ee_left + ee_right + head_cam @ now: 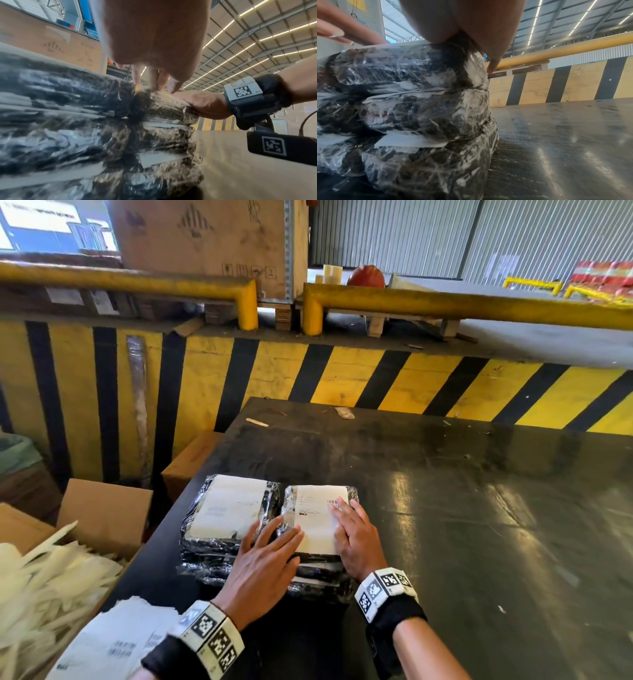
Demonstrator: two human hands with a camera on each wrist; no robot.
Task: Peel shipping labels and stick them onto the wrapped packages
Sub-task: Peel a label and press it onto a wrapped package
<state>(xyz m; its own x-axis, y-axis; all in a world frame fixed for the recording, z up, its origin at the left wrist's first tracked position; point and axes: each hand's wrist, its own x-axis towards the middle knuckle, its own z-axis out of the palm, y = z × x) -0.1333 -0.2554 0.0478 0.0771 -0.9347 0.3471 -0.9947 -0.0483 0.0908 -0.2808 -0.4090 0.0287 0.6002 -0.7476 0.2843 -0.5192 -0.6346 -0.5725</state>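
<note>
Shipping label [317, 518], white with a small barcode, lay flat on top of the right wrapped package [320, 568]. Sat at the near left part of the dark bench [479, 508], on a stack of more shiny wrapped packs. Touched another wrapped package [226, 529] on its left side, with its own white label [227, 506] on top.

Left hand [265, 563] was spread wide and flat, fingers straight, pressed on the left edge of the shipping label and the gap between the two packs. Right hand [354, 537] was also flat and wide, fingers straight, pressed down on the right edge of the same label, thumb side near the barcode. Held nothing, only pressed.

Sheets of printed paper [113, 642] lay by the left wrist at the near bench edge. Open cardboard box [102, 508] full of pale strips stood to the left, below the bench. Yellow and black striped wall [342, 378] stood behind
</note>
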